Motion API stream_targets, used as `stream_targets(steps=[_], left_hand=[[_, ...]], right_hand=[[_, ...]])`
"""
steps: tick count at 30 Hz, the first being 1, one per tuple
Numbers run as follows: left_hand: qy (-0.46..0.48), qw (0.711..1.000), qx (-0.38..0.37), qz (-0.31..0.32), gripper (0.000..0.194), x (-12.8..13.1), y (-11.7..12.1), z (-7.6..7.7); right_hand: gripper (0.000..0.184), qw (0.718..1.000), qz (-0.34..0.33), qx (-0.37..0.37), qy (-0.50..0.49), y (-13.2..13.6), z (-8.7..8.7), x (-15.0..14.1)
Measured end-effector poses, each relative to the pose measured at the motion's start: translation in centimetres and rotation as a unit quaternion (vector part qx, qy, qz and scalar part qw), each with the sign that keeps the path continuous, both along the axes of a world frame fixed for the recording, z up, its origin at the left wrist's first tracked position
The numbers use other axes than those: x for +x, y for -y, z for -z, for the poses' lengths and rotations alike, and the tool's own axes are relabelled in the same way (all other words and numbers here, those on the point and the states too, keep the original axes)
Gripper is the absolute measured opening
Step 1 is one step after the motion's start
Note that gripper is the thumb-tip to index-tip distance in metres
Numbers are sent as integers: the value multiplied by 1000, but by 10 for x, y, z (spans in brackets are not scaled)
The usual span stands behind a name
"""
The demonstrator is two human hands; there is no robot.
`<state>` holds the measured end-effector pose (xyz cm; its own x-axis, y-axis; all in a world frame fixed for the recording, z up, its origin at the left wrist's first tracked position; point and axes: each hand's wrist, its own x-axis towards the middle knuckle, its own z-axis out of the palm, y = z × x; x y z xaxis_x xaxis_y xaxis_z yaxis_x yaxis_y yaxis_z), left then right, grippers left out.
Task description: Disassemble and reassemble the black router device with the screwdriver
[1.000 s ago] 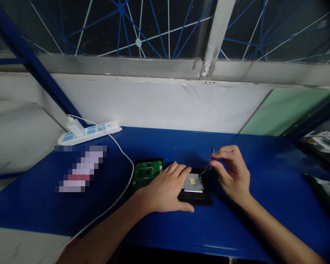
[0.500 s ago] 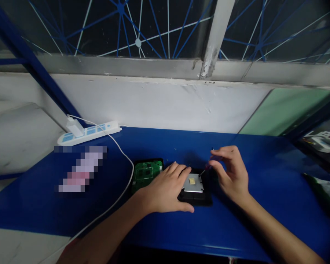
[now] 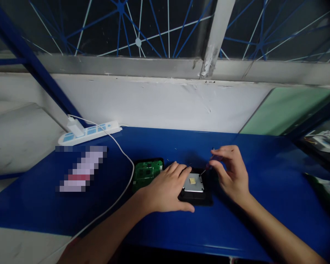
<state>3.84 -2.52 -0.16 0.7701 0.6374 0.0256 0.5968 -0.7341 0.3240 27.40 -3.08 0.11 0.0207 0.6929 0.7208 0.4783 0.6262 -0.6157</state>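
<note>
My right hand pinches the handle of a small screwdriver. Its thin shaft slants down to the upper right corner of a silvery metal plate, which has a yellowish square pad on it. The plate sits in a black plastic housing. Across the left part of that housing lies my left hand, palm down with the thumb spread toward me. Left of it is a green circuit board in a dark shell, partly covered by my left hand and wrist.
A white power strip with a plugged-in adapter stands at the back left. From it a white cable runs past the circuit board toward me. A blurred-out item lies left on the blue table. A dark green bag is at the right.
Almost nothing differs. Both hands, the screwdriver and the housing stay where they were, with only a tiny shift of the view.
</note>
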Motion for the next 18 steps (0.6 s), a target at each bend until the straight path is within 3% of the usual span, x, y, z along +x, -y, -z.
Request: stream_targets(steps=[11,18], left_hand=[[-9,1000,-3,0,112,1,1,-4],[0,1000,-2,1,110,1,1,-3]], right_hand=[[32,999,-40,-36,-7,6,-8,-6],[31,1000,-4,-10,23,2,-2,-2]])
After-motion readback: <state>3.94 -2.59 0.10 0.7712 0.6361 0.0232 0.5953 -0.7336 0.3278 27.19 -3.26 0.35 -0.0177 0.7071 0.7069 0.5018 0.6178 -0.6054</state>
